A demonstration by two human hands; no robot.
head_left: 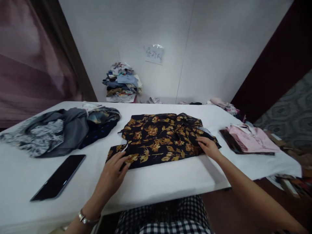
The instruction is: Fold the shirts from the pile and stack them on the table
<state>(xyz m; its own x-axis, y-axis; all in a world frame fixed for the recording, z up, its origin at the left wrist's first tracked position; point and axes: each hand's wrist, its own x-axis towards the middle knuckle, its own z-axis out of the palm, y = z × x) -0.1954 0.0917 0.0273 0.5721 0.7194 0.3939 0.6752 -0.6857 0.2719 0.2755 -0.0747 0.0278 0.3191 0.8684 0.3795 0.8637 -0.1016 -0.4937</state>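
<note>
A dark shirt with golden-brown flowers (156, 139) is spread across the white table in front of me, its upper right part bunched up. My left hand (113, 170) rests at the shirt's near left corner, fingers and thumb spread apart over the fabric. A small white strip (125, 148) shows just above those fingertips. At the right side, my right hand (208, 148) pinches the shirt near its edge. A light patch of cloth (204, 130) peeks out beyond the right hand.
Left on the table (170, 180) lie a black phone (59, 177) and a heap of grey and patterned clothes (75, 126). Folded pink clothing (253, 138) sits at right on darker fabric. Against the wall rises a tall clothes pile (123, 81), near a handwritten sign (154, 54).
</note>
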